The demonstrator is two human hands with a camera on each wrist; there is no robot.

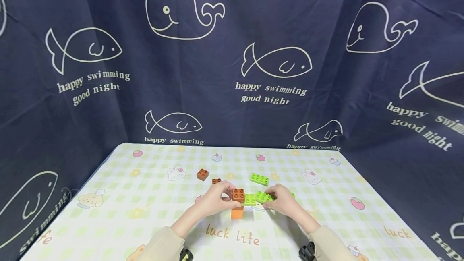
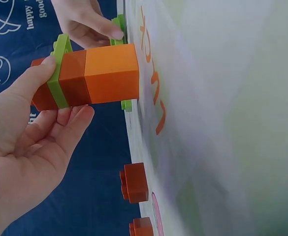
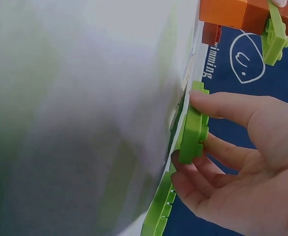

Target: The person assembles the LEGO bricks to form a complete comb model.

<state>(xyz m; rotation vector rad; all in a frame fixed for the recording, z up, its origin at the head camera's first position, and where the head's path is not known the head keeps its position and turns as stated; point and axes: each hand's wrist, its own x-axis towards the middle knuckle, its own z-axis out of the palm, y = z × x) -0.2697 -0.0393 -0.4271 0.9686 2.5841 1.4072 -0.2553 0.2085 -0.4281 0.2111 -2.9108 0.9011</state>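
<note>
My left hand (image 1: 216, 201) pinches the upper part of an upright stack of toy building bricks. From the bottom, the stack has an orange block (image 2: 113, 73), a brown brick (image 2: 75, 81), a flat green brick (image 2: 58, 73) and a brown brick (image 1: 238, 193) on top. The flat green one sticks out sideways toward my right hand (image 1: 284, 201). Thumb and fingers of that right hand grip a separate studded green brick (image 3: 193, 132), held close over the tablecloth with its studs up. It sits just right of the stack, beside the green overhang in the head view.
Two loose brown bricks (image 1: 202, 175) (image 1: 216, 181) lie behind my left hand. Farther back lies a green brick (image 1: 259, 179), and another green brick (image 1: 293, 195) is partly hidden behind my right hand. A dark blue curtain (image 1: 224, 124) stands along the checked tablecloth's (image 1: 119, 196) back and sides.
</note>
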